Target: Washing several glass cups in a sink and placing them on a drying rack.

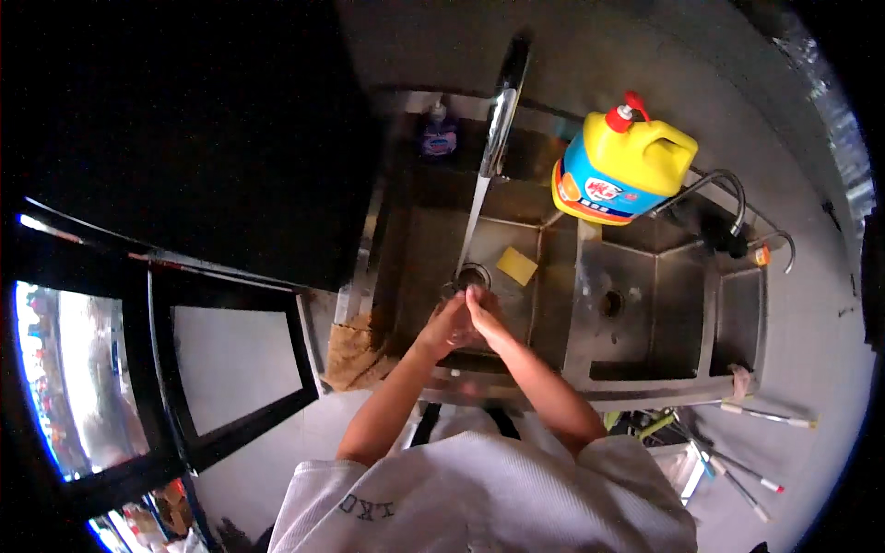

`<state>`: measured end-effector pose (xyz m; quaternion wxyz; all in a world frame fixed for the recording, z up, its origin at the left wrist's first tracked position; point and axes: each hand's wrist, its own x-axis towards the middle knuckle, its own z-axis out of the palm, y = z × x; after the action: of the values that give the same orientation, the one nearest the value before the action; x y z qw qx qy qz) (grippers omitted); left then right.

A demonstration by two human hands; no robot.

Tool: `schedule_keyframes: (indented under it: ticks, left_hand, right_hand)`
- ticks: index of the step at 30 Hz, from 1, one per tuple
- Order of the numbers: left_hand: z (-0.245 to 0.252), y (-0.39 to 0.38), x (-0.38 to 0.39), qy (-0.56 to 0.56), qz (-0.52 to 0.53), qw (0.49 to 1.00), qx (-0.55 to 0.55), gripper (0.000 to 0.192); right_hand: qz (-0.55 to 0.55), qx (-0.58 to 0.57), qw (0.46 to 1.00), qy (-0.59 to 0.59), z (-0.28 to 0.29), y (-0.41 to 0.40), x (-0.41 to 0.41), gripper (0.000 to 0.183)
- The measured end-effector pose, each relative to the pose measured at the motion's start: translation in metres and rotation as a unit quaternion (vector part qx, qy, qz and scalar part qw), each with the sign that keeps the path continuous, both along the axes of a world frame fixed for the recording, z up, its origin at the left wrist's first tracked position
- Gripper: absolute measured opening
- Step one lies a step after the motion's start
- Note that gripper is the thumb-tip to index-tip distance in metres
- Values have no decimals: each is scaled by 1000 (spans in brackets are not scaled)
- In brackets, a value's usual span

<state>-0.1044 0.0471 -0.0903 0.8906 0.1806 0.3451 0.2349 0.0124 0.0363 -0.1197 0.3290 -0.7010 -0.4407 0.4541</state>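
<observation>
My left hand (441, 325) and my right hand (487, 318) are close together over the left basin of a stainless steel sink (415, 263), near its drain (474, 275). A stream of water (472, 221) runs from the chrome faucet (499, 131) down to the fingertips. The palms face each other and the fingers meet or nearly meet; whether anything lies between them cannot be made out. A yellow sponge (517, 266) lies on the basin floor, right of the hands.
A large yellow pump jug (615, 173) stands behind the basins, and a purple pump bottle (439, 135) at the back left. Right of it are a second basin (622, 332) and thin curved taps (740, 200). A brown cloth (352, 352) lies on the left front corner.
</observation>
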Motion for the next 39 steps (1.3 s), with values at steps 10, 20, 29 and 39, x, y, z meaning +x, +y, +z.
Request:
schedule_keyframes:
  ticks: [10,20,29,39]
  left_hand:
    - [29,10,-2,-235,329,913,-52,55]
    - [66,0,-17,-227,257,934,102,81]
    - [50,-11,-15,-50,265,944,190,78]
    - [45,-21,-21,168,212,910,314,76]
  right_hand:
    - [132,443,822,-331,53,172,96,53]
    - [222,107,932,-266,65,217,90,28]
    - [70,496,777,-381,33,192,107,22]
    - [231,-30,883,-409,-215,100,138,61]
